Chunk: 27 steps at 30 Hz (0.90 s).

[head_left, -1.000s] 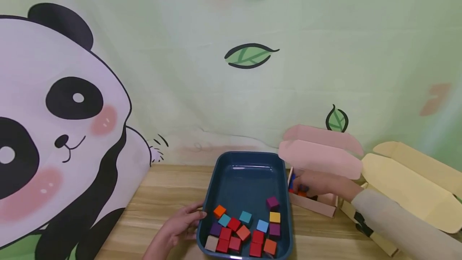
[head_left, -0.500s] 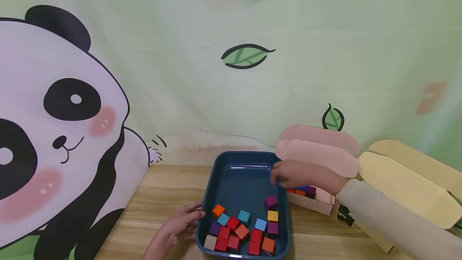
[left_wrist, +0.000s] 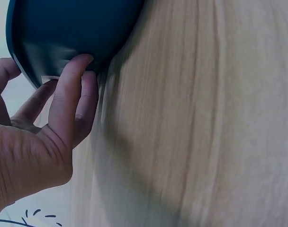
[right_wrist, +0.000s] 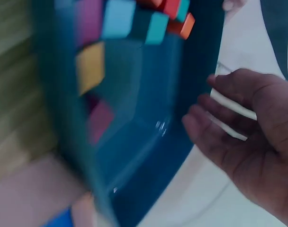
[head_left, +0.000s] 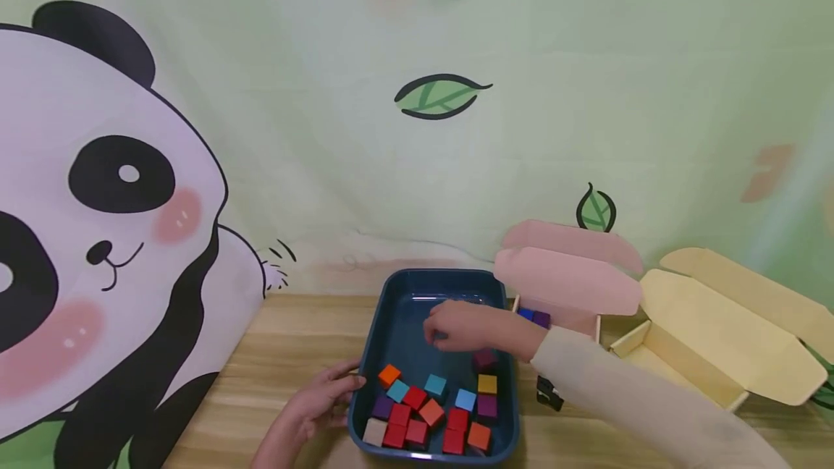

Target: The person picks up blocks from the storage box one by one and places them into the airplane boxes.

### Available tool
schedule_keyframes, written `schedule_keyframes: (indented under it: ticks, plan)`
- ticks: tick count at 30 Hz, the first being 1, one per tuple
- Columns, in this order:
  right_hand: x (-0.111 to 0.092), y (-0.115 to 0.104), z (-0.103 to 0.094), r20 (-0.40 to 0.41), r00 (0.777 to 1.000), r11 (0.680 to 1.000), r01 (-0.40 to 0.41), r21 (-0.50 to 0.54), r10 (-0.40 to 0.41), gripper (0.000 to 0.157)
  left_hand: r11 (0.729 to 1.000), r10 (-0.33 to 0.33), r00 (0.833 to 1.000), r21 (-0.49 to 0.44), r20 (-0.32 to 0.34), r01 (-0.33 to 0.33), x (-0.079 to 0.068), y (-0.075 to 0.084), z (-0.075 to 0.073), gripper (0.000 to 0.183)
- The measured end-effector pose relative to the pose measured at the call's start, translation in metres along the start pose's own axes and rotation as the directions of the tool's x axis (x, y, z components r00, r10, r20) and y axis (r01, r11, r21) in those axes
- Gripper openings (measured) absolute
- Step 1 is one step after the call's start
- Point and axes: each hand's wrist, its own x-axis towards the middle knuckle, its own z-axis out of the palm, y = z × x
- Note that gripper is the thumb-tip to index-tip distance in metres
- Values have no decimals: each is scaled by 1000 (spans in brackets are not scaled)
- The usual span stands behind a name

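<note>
In the head view a dark blue tray [head_left: 417, 317] holds several coloured cubes, mostly in its near half. My left hand [head_left: 319, 400] grips the tray's left side. The left wrist view shows that hand's fingers [left_wrist: 70, 90] against the outer wall and its thumb near the rim. Over the tray's middle is my right hand [head_left: 459, 326], fingers loosely bent. From the right wrist, this hand [right_wrist: 248, 123] holds nothing. A purple cube [head_left: 484, 360] lies below its wrist, close to a yellow cube [head_left: 486, 384]. Light blue [head_left: 465, 399] and teal [head_left: 436, 385] cubes lie nearby.
Right of the tray stands an open pink box [head_left: 567, 281] with blue and purple cubes [head_left: 534, 315], partly hidden by the right sleeve [head_left: 619, 389]. Farther right an open yellow box [head_left: 704, 324] sits on the wooden table [head_left: 293, 339]. A panda-printed backdrop [head_left: 313, 129] hangs behind.
My right hand has left the pink box and moved left across the tray's right rim to above its middle. The left hand keeps its place at the tray's side.
</note>
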Motion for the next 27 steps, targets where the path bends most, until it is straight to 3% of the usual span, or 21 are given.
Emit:
schedule_keyframes:
  ticks: [4,9,13,21,27]
  plan:
    - [26,-10,10,-16,996,992,-85,95,87,13,1000,13,1000,-3,10,-13,1,3,-1,68]
    - [53,-26,20,49,981,966,-195,171,189,12,1000,19,999,-21,27,-18,1,3,-4,67]
    - [67,-36,31,96,968,957,-246,154,234,15,1000,1,999,-29,42,1,1,3,-5,67]
    - [78,-51,50,112,950,944,-305,125,292,22,999,3,999,-33,43,-2,1,0,-4,68]
    - [83,-58,59,58,961,962,-272,29,270,19,999,12,999,-34,42,-11,1,0,-2,67]
